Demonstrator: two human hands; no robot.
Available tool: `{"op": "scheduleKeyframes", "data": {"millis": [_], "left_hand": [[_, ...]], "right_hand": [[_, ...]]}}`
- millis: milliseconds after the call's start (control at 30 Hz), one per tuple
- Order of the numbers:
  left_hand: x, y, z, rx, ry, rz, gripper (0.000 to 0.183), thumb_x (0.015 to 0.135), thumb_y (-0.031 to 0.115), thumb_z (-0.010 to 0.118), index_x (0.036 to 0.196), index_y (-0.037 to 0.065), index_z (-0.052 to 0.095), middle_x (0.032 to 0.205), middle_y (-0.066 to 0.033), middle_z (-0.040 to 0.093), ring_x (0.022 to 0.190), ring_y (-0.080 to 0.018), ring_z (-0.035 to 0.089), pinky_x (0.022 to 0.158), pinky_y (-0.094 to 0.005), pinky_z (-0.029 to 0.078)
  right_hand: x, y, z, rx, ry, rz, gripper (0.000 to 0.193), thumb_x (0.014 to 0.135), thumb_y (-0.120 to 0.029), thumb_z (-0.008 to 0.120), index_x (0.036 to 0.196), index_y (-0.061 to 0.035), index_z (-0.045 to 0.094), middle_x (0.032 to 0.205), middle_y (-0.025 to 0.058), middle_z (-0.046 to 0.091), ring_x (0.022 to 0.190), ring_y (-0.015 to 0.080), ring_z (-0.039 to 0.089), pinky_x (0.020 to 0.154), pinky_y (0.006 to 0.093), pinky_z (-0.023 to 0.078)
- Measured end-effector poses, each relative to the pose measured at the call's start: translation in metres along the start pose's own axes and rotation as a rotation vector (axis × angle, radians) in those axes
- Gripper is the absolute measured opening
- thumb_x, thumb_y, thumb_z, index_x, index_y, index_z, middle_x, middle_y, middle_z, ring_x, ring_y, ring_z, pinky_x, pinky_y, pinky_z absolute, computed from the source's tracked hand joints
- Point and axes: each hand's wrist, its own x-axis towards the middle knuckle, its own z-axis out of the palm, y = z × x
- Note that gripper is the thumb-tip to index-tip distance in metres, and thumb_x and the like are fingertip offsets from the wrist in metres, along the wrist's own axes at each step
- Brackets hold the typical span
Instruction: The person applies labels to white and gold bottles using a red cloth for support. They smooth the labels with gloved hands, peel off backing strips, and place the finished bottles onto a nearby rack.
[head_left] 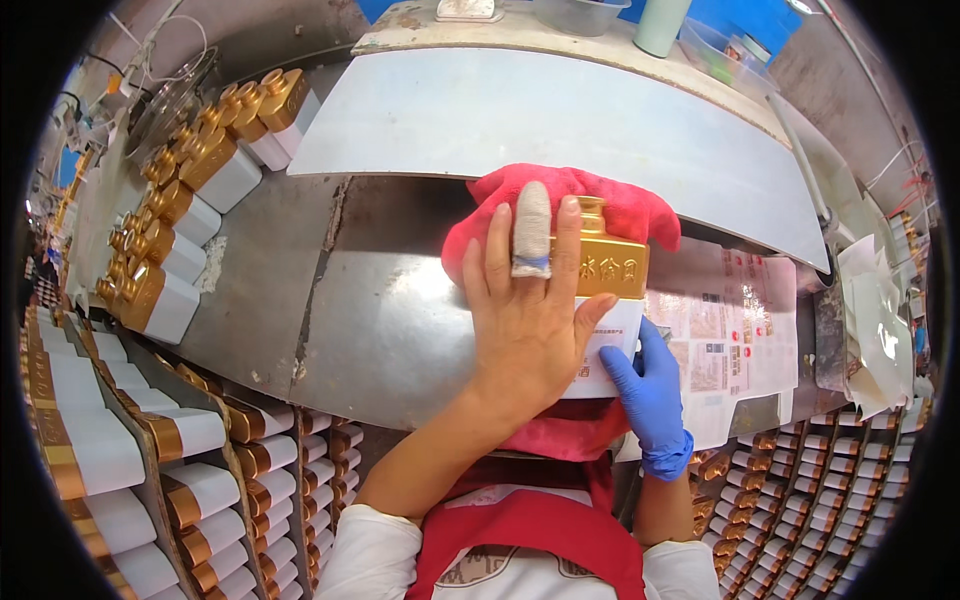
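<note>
A flat-shouldered bottle (612,266), gold on top and white below, lies on a bunched red cloth (655,215) with its neck pointing away from me. My left hand (520,330) rests flat across the bottle's left side, fingers stretched out and slightly apart. A beige fabric sleeve with a blue band covers one of its fingers. In a blue glove, my right hand (652,400) grips the bottle's lower right edge, the thumb on its white face. Some of the gloved fingers are hidden behind the bottle. Sheets of printed labels (745,320) lie to the right on the metal bench.
Several gold-and-white bottles (215,165) stand along the bench's left side. Racks of similar bottles (200,500) flank me below on the left and right. A pale board (560,105) spans the far side, with a green cylinder (661,25) and plastic tubs (582,15) behind it.
</note>
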Motion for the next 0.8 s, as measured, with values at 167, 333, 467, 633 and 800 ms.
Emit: {"op": "scheduleKeyframes", "data": {"millis": [167,333,467,633,800], "left_hand": [[0.002,-0.008,0.002,0.077,0.007,0.010,0.066,0.089,0.033,0.055,0.145,0.005,0.032,0.146,-0.0282,0.025,0.131,-0.0439,0.025,0.105,-0.0538,0.022],[0.004,-0.010,0.001,0.098,0.007,0.029,0.063,0.089,0.029,0.055,0.144,0.005,0.034,0.136,-0.0287,0.037,0.130,-0.0440,0.027,0.104,-0.0548,0.022],[0.004,-0.012,0.002,0.082,0.011,0.039,0.063,0.090,0.029,0.054,0.144,0.003,0.033,0.140,-0.0281,0.033,0.129,-0.0442,0.028,0.105,-0.0534,0.022],[-0.001,-0.011,0.002,0.038,0.000,0.027,0.064,0.091,0.031,0.053,0.144,0.003,0.031,0.147,-0.0269,0.024,0.129,-0.0442,0.027,0.107,-0.0518,0.020],[0.002,-0.010,0.002,-0.035,-0.018,0.002,0.063,0.091,0.024,0.052,0.145,0.001,0.028,0.148,-0.0266,0.022,0.131,-0.0447,0.025,0.109,-0.0500,0.019]], "right_hand": [[-0.001,0.000,0.004,0.016,0.019,-0.005,0.059,0.080,-0.022,0.073,0.130,-0.0001,0.049,0.108,0.0119,0.064,0.088,0.0151,0.061,0.079,0.0296,0.049],[0.000,-0.002,0.005,-0.031,0.027,-0.005,0.061,0.079,-0.025,0.074,0.130,-0.0004,0.049,0.107,0.0125,0.064,0.089,0.0158,0.062,0.079,0.0303,0.050],[0.001,-0.003,0.005,-0.024,0.012,0.007,0.063,0.079,-0.026,0.074,0.131,-0.0006,0.048,0.107,0.0135,0.064,0.092,0.0177,0.063,0.082,0.0308,0.050],[0.002,0.004,0.004,0.047,-0.022,-0.038,0.065,0.080,-0.025,0.074,0.133,-0.0016,0.046,0.112,0.0144,0.063,0.098,0.0195,0.062,0.086,0.0318,0.048],[0.001,0.004,0.002,0.110,-0.053,-0.011,0.062,0.083,-0.026,0.070,0.134,-0.0013,0.045,0.114,0.0139,0.062,0.102,0.0193,0.060,0.088,0.0320,0.047]]}}
